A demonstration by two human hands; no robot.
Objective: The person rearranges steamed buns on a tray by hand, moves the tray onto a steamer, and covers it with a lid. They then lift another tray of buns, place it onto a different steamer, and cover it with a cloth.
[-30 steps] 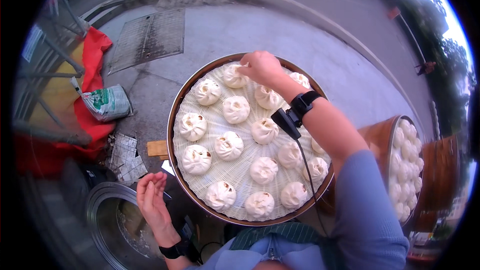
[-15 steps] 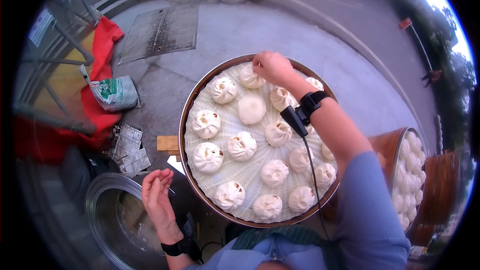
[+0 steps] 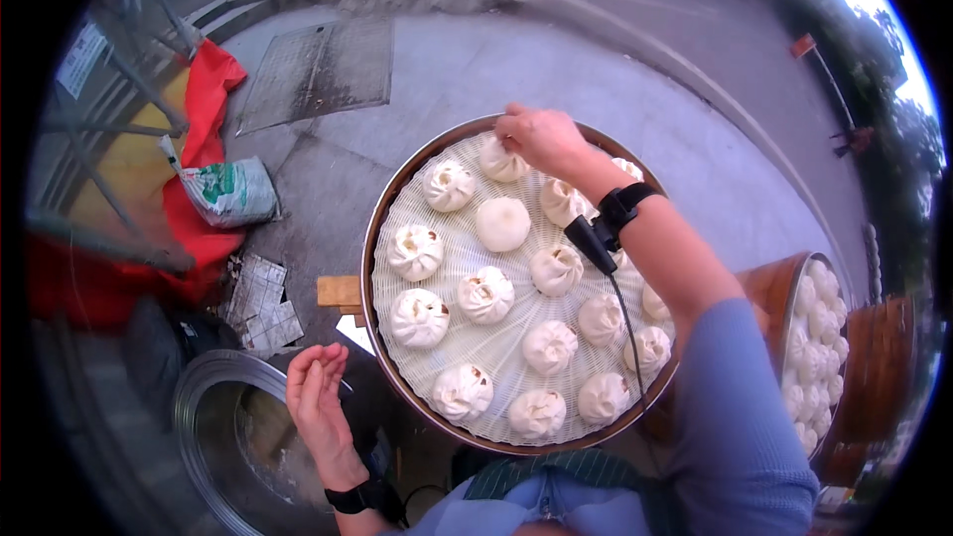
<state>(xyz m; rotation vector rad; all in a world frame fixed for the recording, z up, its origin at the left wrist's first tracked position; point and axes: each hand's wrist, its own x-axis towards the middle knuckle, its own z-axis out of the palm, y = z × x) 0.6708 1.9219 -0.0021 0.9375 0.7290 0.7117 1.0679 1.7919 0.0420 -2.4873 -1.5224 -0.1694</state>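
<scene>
A round steamer tray (image 3: 371, 268) lined with white mesh (image 3: 467, 238) stands before me with several pleated steamed buns (image 3: 486, 295) spaced over it. My right hand (image 3: 544, 142) reaches across to the far edge, fingertips pinched at the top of a bun (image 3: 502, 163) that sits on the mesh. One smooth, unpleated bun (image 3: 502, 224) lies nearer the middle. Some pleated buns show brown filling at their openings. Off the tray's left side, my left hand (image 3: 320, 399) hovers with loosely bent fingers and nothing visible in it. My right forearm partly covers buns on the right.
A large metal pot (image 3: 199, 417) with murky contents stands below my left hand. At right, another wooden steamer (image 3: 774, 288) is packed with white buns. A wooden block (image 3: 338, 291) juts out at the tray's left. A white-green sack (image 3: 230, 191) leans by red cloth (image 3: 210, 89).
My right hand stays at the far bun, its fingers shifted slightly. The tray and surroundings appear slightly lower and to the right in the view. My left hand keeps much the same pose.
</scene>
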